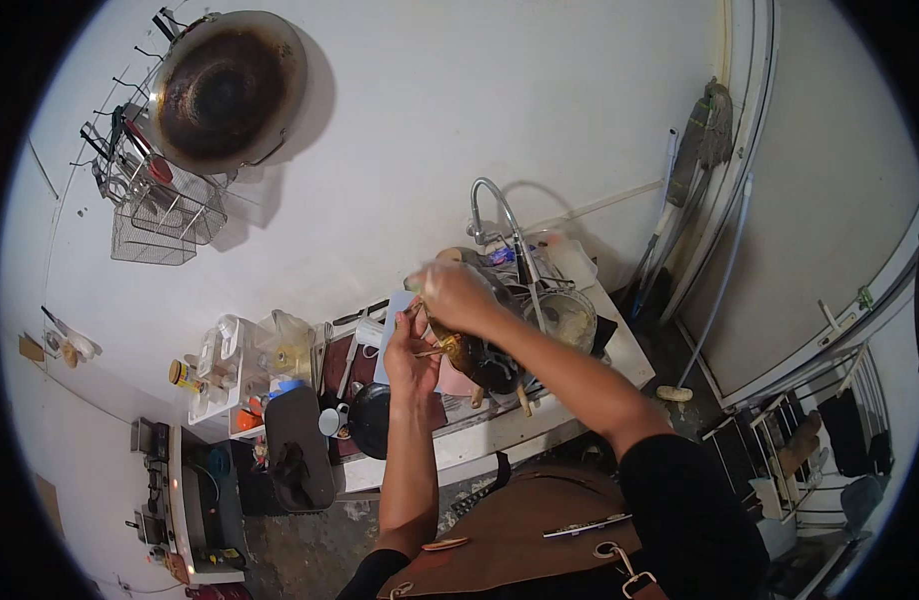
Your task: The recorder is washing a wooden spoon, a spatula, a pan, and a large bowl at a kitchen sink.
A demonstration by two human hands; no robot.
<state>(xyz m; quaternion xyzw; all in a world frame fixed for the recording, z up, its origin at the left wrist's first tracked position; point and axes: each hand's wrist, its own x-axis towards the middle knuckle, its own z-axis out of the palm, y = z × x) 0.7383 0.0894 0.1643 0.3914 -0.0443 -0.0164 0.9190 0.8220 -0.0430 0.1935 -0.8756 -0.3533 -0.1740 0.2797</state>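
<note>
In front of me, over the sink, a dark brown pan-like vessel (483, 364) is tilted, with a shiny amber patch near its edge. My left hand (413, 356) grips it by what looks like a handle at its left side. Blurred and streaked with white suds, my right hand (456, 296) is at the vessel's upper left edge. A small greenish bit shows by its fingertips, too unclear to name. Right of the vessel, water runs from a curved chrome faucet (497, 191) into a round bowl (568, 319) with pale contents.
On the counter to the left are a black frying pan (369, 420), a white mug (369, 331), a knife (347, 367) and a light blue board (390, 319). A large wok (231, 94) hangs on the wall. Mops (699, 142) lean in the right corner.
</note>
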